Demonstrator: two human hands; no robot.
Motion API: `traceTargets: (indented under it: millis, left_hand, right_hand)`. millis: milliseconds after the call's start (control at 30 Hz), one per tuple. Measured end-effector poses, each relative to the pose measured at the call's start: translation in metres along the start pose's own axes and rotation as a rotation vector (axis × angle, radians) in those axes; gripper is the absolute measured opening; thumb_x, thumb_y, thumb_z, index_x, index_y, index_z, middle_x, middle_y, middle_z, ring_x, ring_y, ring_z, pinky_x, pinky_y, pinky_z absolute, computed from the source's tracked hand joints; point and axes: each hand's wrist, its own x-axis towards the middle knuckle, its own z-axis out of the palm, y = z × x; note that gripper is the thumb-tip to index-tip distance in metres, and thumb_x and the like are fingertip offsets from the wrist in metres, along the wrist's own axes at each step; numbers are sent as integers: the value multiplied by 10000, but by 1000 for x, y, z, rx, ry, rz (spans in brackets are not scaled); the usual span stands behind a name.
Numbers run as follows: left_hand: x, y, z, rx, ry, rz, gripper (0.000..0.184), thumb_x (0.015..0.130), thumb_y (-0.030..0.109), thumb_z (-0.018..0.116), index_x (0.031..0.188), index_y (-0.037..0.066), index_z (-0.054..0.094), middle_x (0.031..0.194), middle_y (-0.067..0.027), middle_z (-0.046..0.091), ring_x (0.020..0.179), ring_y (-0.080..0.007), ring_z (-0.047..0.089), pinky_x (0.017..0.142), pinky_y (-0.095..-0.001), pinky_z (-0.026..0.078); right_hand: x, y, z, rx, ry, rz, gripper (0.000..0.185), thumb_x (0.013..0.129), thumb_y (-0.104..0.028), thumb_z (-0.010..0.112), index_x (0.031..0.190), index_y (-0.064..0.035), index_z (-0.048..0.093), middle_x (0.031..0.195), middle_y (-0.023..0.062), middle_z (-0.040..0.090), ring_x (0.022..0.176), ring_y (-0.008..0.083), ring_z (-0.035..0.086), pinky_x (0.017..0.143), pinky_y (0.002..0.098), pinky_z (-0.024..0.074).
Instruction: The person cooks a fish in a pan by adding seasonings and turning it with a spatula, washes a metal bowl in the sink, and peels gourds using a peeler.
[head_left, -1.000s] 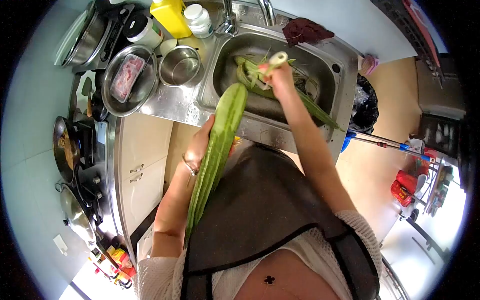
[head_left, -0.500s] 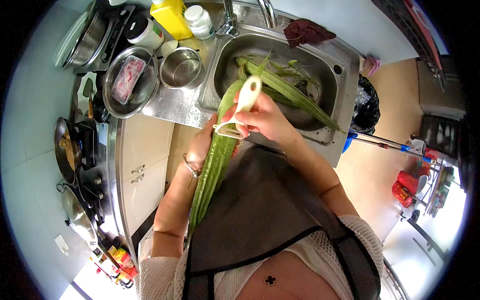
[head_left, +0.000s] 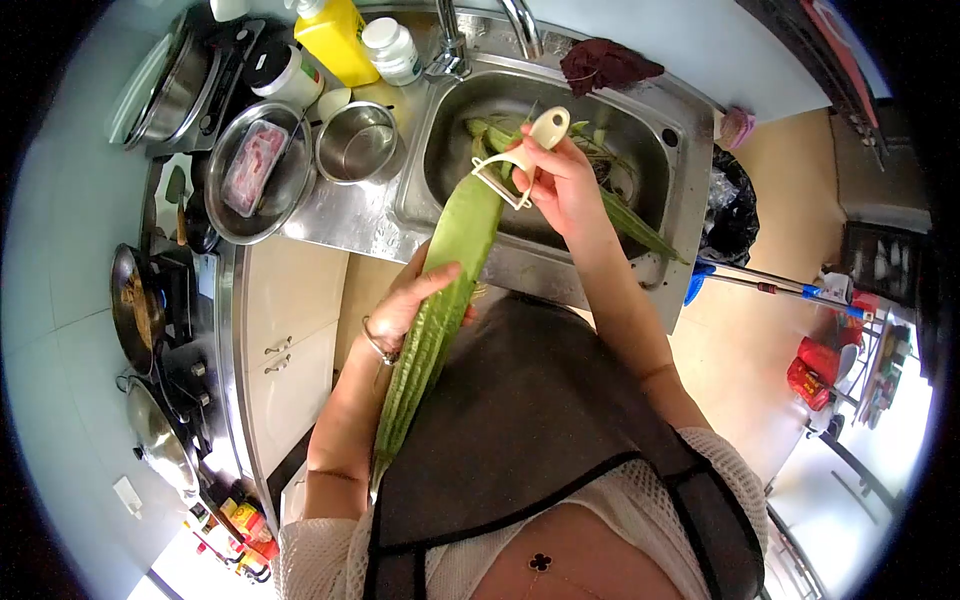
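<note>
Steel forms the sink toward twelve to one o'clock. The long green gourd slants from seven toward one, its far end over the sink's near edge, grasped mid-length by the left hand; there the right hand grips the peeler.
</note>
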Motion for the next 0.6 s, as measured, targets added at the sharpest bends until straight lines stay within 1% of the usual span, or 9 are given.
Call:
traceTargets:
  millis: [67, 133, 167, 267, 333, 400, 467, 533, 600]
  left_hand:
    - [-1, 3, 3, 23, -49, 29, 653, 709, 241, 634, 1214, 6, 293, 913, -139, 525, 607, -214, 581, 540, -292, 493]
    - [-1, 2, -1, 168, -96, 71, 707, 695, 238, 632, 1249, 7, 261, 932, -143, 525, 646, -206, 580, 563, -289, 492]
    - [-2, 1, -3, 221, -102, 73, 735, 684, 229, 632, 1268, 8, 244, 945, -147, 524, 668, -202, 580, 576, -288, 492]
    - [-3, 3, -4, 129, -207, 146, 734, 672, 216, 616, 1268, 3, 245, 957, -161, 523, 694, -219, 578, 617, -299, 492]
    - [-1, 11, -3, 123, -104, 98, 637, 701, 233, 535, 1231, -25, 296, 934, -183, 536, 736, -249, 569, 679, -319, 482]
    - [23, -3, -32, -118, -113, -143, 500, 727, 259, 472, 1137, -20, 408, 857, -183, 552, 706, -248, 570, 650, -326, 482]
    - [28, 7, -21, -178, -93, -162, 430, 798, 339, 407, 1031, -15, 478, 794, -173, 561, 627, -236, 567, 562, -313, 482]
    - [34, 17, -14, -192, -170, -63, 474, 850, 405, 364, 1022, -22, 481, 762, -155, 569, 536, -213, 558, 462, -286, 470]
    - [39, 18, -8, -194, -112, -52, 523, 868, 461, 320, 1015, -13, 485, 708, -132, 574, 482, -196, 549, 398, -265, 454]
  right_hand:
    - [10, -4, -5, -34, -36, -24, 126, 781, -32, 511, 893, 12, 475, 749, 113, 534, 522, 139, 493, 337, 192, 302]
    - [36, -3, -36, -131, 209, 239, 65, 791, -35, 505, 839, 9, 497, 705, 85, 522, 502, 135, 478, 331, 191, 282]
    - [33, 2, -55, -125, 221, 238, 65, 791, -35, 505, 839, 9, 497, 705, 85, 522, 502, 135, 478, 331, 191, 282]
    - [51, 8, -109, -144, 418, 275, 61, 783, 8, 481, 839, 27, 498, 678, 64, 485, 504, 130, 467, 371, 205, 306]
    - [43, 12, -101, -160, 488, 333, 65, 780, 22, 473, 839, 33, 499, 668, 57, 473, 505, 129, 463, 384, 210, 315]
    - [22, -7, -64, 84, 177, -99, 157, 781, 6, 475, 938, 11, 486, 775, 96, 538, 510, 128, 483, 346, 197, 290]
    - [-8, -13, -3, 65, 139, -237, 210, 775, 10, 492, 983, -6, 469, 802, 117, 550, 569, 142, 528, 366, 203, 338]
    - [-42, 0, 35, -204, -36, -162, 215, 773, -15, 524, 979, -24, 466, 819, 116, 564, 551, 145, 538, 384, 202, 364]
    - [-60, 12, 48, -411, -271, 70, 211, 760, -13, 547, 964, -19, 493, 799, 100, 576, 515, 126, 541, 391, 177, 367]
